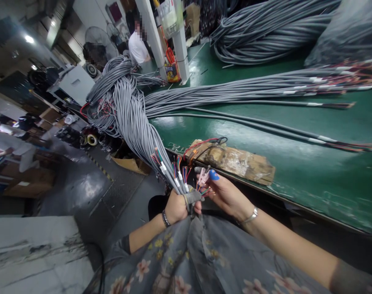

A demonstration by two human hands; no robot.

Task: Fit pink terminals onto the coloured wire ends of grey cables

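My left hand is closed in a fist around the ends of a thick bundle of grey cables, whose stripped coloured wires stick up above the fist. My right hand is just to the right, fingers pinched on a small pink clip-like tool at the wire ends; a blue cap covers one fingertip. The bundle runs up and left, then bends back over the green table. Both hands hover above my lap, which is covered in floral cloth.
A taped cardboard block with red and black leads sits on the table edge. More grey cable bundles lie across the table, and coils are piled behind. A person in white sits far back. Boxes and machines stand at left.
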